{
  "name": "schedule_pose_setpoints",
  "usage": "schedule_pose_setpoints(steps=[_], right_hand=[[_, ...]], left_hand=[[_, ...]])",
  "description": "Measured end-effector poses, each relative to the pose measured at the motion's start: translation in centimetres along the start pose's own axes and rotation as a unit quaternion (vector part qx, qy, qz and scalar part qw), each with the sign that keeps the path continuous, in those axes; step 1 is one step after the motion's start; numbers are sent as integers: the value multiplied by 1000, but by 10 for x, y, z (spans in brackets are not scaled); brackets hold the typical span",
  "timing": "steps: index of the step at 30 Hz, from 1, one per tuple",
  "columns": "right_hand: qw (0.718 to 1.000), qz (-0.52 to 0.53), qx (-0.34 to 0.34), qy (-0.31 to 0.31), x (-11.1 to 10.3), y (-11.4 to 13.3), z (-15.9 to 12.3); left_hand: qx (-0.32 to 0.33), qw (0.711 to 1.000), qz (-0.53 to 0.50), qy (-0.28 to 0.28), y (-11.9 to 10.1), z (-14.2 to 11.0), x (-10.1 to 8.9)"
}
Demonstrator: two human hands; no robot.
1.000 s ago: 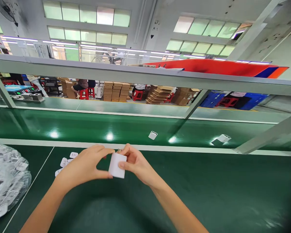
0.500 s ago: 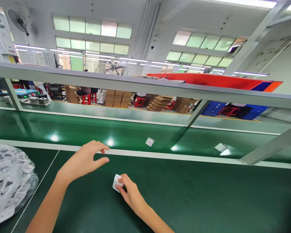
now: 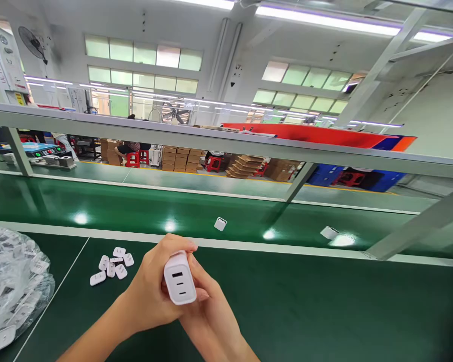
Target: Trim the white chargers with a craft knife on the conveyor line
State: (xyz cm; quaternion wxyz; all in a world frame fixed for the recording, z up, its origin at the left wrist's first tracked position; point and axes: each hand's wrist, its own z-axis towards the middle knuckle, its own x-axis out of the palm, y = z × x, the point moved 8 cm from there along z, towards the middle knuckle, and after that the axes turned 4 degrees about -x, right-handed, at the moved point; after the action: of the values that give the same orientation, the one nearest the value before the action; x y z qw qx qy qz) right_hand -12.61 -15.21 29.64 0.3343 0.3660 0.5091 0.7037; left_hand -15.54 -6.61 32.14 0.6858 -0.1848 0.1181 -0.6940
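Observation:
A white charger block (image 3: 179,278) with three ports facing me sits between both hands above the green bench (image 3: 324,311). My left hand (image 3: 151,294) curls round its left side and top. My right hand (image 3: 207,311) cups it from below and to the right. To the left of my hands lie several small white plug pieces (image 3: 113,262) on the bench.
A clear plastic bag (image 3: 11,286) full of white parts lies at the left edge. Two white chargers (image 3: 220,224) (image 3: 329,233) ride on the glossy green conveyor (image 3: 136,211) beyond the white strip. A grey frame bar (image 3: 226,141) runs overhead; a seated person and stacked cartons are far behind.
My right hand lifted the charger off the bench, and my left hand came back and closed on it. The chargers on the conveyor drifted left.

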Motion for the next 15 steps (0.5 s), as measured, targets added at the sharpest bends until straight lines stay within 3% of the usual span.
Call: schedule_pose_setpoints(steps=[4,7,10,13,15], right_hand=[[998,55,25,8,12,-2,-5],[995,87,32,30,21,-4,-2],[994,91,39,38,17,-14,3],[995,-35,33,84,4,-14,10],[966,-220,-35,130,-3,14,20]], left_hand=[[-36,999,31,3,-15,-2,-2],[-30,997,66,-2,-21,-3,-6],[-14,995,97,-7,-20,-6,-9],[-23,991,127,-32,-12,-9,-13],[-47,984,149,-84,-9,-12,-21]])
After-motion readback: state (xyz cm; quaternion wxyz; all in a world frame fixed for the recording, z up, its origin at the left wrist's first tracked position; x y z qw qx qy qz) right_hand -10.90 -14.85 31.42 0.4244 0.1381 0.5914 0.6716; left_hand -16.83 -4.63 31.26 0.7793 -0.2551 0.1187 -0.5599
